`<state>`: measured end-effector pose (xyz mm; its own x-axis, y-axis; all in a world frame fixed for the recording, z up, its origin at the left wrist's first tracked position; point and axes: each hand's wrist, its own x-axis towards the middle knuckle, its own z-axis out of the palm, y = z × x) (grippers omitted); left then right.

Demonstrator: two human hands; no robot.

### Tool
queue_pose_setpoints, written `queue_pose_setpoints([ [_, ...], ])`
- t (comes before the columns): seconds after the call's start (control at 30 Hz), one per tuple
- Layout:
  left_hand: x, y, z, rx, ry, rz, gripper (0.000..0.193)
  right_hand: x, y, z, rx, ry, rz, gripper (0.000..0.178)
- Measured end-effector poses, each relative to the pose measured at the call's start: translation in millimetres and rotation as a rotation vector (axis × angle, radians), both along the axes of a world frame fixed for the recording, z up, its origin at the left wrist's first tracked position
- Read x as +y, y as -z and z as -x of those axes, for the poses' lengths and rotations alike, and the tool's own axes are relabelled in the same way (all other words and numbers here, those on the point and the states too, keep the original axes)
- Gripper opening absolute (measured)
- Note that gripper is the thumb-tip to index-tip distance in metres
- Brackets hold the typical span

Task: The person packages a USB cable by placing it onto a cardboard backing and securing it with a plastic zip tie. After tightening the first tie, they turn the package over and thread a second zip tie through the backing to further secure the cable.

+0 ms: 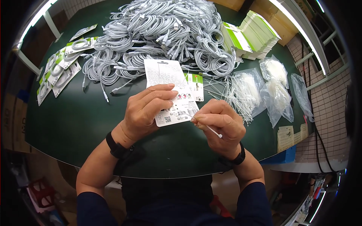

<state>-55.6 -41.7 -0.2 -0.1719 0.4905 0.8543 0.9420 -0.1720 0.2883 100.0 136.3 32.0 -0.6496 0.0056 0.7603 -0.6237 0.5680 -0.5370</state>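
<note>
My left hand [145, 107] grips a white printed backing card [164, 73] by its left side, with the fingers lying across its face. A hang hole shows at the card's top edge. At the card's lower right, my right hand [222, 124] pinches a thin white cable tie [213, 130]. The tie's small head sticks out below the fingers, and its other end meets the card's face. Whether it passes through a hole there, I cannot tell. Just behind lies another green-and-white card [196, 87], partly hidden by the held one.
A big heap of coiled grey cables [162, 34] covers the back of the dark green table [124, 150]. Loose cable ties [241, 94] and bagged ones [279, 96] lie to the right. Stacked cards [260, 35] stand at the back right. Carded cables [60, 69] lie at the left.
</note>
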Motion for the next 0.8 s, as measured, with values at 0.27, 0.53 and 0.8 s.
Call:
queue_pose_setpoints([
  [0.27,-2.2,-1.4,-2.9,0.018,-0.012,0.031,0.030,-1.3,1.5,-0.5,-0.013,-0.003,0.012,0.025],
  [0.53,-0.6,0.9,-3.1,0.054,-0.018,0.042,0.028,1.1,0.5,-1.6,-0.010,0.018,0.042,0.022],
  [0.8,-1.4,-1.9,-5.2,0.040,-0.011,0.045,0.028,-0.7,2.0,-1.3,-0.065,0.017,0.060,0.020],
])
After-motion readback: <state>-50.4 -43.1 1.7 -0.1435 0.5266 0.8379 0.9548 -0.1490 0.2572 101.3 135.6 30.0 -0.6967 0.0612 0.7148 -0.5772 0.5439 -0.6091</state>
